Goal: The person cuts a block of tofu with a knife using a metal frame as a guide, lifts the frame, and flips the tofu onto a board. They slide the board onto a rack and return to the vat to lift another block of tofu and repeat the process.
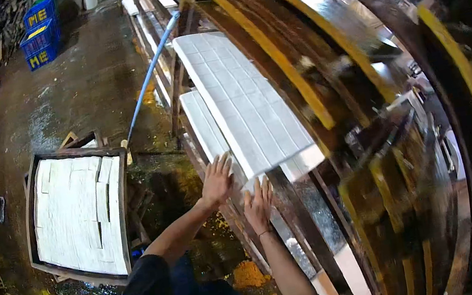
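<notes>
Before you, a white gridded rectangular slab lies over a dark wooden rack; left of it, a white cracked block sits in a square dark wooden frame, with blue plastic crates well beyond

"ME" on blue crates; yel. txt

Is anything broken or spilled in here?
Yes. The white sheet in the frame on the left has dark gaps on its right side, unlike the neatly lined white slab in the middle. Orange bits also lie on the wet floor, maybe spilled.
</notes>
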`<control>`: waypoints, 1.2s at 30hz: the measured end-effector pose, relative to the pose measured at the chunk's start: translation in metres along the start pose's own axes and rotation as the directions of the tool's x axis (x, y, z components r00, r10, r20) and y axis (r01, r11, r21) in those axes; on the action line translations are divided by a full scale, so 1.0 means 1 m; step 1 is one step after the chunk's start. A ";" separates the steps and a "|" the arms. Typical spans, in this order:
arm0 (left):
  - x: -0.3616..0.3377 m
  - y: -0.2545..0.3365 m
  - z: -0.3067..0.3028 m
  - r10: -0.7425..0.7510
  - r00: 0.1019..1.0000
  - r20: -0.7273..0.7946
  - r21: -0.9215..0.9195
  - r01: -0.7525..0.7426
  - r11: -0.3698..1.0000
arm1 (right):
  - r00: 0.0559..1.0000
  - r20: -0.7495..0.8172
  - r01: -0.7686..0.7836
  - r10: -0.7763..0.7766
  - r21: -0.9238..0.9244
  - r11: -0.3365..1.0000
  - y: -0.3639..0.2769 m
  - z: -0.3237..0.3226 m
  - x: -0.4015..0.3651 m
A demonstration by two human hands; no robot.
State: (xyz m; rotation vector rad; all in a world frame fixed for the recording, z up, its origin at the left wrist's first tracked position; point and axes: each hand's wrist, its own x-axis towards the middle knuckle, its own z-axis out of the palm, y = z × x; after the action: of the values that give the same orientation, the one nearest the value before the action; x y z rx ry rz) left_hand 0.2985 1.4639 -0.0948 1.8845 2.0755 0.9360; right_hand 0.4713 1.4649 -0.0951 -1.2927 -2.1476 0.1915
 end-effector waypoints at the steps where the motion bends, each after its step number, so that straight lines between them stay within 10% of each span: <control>1: 0.019 -0.004 0.001 0.031 0.993 0.111 0.207 -0.054 0.977 | 0.998 0.058 0.013 -0.003 -0.179 0.984 0.009 0.015 0.002; 4: 0.046 -0.029 0.014 0.062 0.961 0.269 0.342 -0.156 0.927 | 0.991 0.077 0.133 -0.112 -0.387 0.912 0.035 0.049 -0.012; 9: 0.094 -0.040 -0.008 0.018 0.826 0.563 0.366 -0.269 0.891 | 0.961 0.215 -0.183 0.175 0.019 0.983 0.045 0.015 0.006; 15: 0.300 -0.147 0.042 0.048 0.987 0.150 0.286 -0.090 0.954 | 0.837 0.271 -0.535 0.475 0.229 0.813 0.069 -0.011 0.025; 20: 0.396 -0.186 0.067 -0.067 0.961 0.267 0.133 0.032 0.991 | 0.704 0.327 -0.709 0.630 0.294 0.641 0.073 -0.013 0.034; 36: 0.325 -0.227 0.038 0.085 0.811 0.579 -0.492 0.264 0.830 | 0.563 0.404 -0.780 0.721 0.547 0.303 0.084 -0.025 0.003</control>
State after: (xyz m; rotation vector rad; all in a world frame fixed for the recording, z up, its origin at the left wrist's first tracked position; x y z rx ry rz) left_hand 0.0729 1.7844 -0.1637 1.4792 1.3252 0.7031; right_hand 0.5475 1.5058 -0.1092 -1.6954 -1.0663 1.3330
